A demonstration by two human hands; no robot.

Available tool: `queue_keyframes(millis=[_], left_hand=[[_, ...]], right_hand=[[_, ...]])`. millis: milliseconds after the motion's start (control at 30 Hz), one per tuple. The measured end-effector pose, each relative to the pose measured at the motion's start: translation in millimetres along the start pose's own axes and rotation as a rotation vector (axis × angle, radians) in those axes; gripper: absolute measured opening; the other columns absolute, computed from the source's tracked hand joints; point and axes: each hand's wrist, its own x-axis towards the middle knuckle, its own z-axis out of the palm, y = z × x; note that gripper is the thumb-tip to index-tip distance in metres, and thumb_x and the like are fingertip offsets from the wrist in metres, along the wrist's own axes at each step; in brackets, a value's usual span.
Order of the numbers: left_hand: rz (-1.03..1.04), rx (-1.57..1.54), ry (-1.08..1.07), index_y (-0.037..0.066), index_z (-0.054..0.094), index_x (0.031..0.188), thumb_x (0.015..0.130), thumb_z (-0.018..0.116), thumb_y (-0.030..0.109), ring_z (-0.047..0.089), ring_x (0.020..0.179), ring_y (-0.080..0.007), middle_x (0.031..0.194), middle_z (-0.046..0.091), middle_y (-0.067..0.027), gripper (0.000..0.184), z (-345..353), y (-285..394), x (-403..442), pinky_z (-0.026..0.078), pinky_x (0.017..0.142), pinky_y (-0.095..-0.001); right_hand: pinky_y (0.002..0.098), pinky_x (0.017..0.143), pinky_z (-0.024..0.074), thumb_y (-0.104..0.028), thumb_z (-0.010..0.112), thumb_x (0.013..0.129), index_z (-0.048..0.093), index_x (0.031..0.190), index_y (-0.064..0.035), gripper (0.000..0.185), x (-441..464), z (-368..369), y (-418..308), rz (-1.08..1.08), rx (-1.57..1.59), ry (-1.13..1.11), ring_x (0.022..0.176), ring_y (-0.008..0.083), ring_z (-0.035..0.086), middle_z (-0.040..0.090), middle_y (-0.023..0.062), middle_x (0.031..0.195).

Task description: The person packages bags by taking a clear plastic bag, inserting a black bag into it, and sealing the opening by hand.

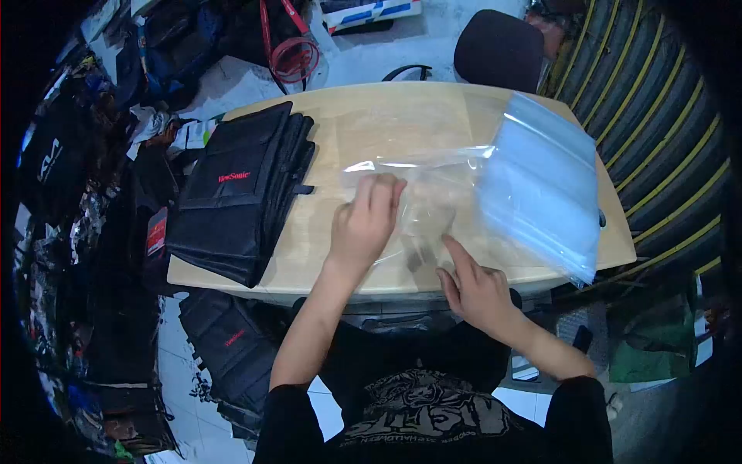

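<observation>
A clear plastic bag [433, 193] lies across the middle of the wooden table [371, 116]. My left hand [369, 216] is closed, its fingers pinching the bag near its left end. Over the bag's near edge, my right hand [479, 294] is open, with the index finger stretched out and the thumb apart. To the right rests a stack of clear plastic bags [541, 185], bluish in the light. Black fabric bags [232, 185] with red lettering are piled at the table's left side.
More black bags [232, 340] lie on the floor at the lower left. A dark chair [498, 48] stands beyond the table's far edge. Dark rolls with yellow stripes [657, 131] fill the right side. Red straps [294, 58] show at the top.
</observation>
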Motion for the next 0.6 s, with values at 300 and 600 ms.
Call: queue_keyframes(millis=[300,600], left_hand=[[0.306,-0.061,-0.163,0.009,0.064,0.099,0.074,0.066,0.01,0.063,0.062,-0.0157,0.086,0.061,-0.0048,0.025,6.3,23.0,-32.0,0.052,0.049,-0.0278],[0.255,-0.082,-0.044,0.007,0.066,0.1,0.07,0.071,0.011,0.06,0.059,-0.015,0.083,0.057,-0.004,0.031,-21.0,28.7,1.1,0.051,0.049,-0.0262]], right_hand=[[0.0419,0.082,0.0514,-0.023,0.067,0.081,0.04,0.135,0.0025,0.065,91.2,75.3,24.6,0.14,0.122,0.215,0.111,0.0388,0.053,0.057,0.0238,0.117],[0.0434,0.079,0.0485,-0.027,0.06,0.081,0.059,0.106,0.0017,0.038,105.6,86.9,57.7,-0.102,0.16,0.181,0.1,0.0357,0.054,0.058,0.0201,0.101]])
